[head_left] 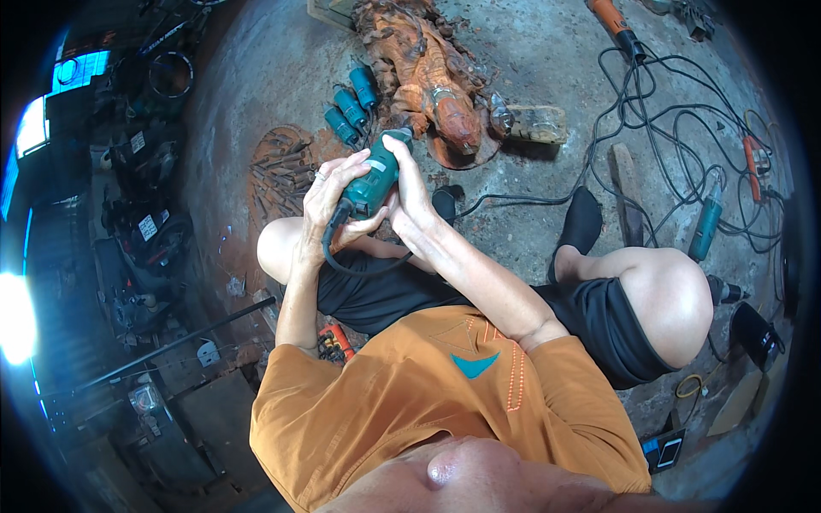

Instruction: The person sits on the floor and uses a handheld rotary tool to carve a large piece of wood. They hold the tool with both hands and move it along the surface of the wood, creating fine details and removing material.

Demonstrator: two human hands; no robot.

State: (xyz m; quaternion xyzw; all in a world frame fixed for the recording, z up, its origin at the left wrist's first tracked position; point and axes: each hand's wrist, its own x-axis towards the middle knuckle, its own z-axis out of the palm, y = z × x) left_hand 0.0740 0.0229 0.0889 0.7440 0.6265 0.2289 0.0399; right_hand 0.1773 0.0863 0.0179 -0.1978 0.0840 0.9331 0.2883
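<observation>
In the grip: power tool (375,179), between left hand (332,190) and right hand (412,181), cord (327,246) looping back behind. On the floor (511,235), just ahead and right: carving (419,64), wooden block (540,125) beside near end. Just ahead-left: three spare tools (350,106), side by side. Left: pile of rods (280,171). Well right: wooden bar (627,197) among cables (631,101), slim tool (707,224) beyond. Far ahead-right: corded tool (611,19). Far behind-right: phone (670,452).
</observation>
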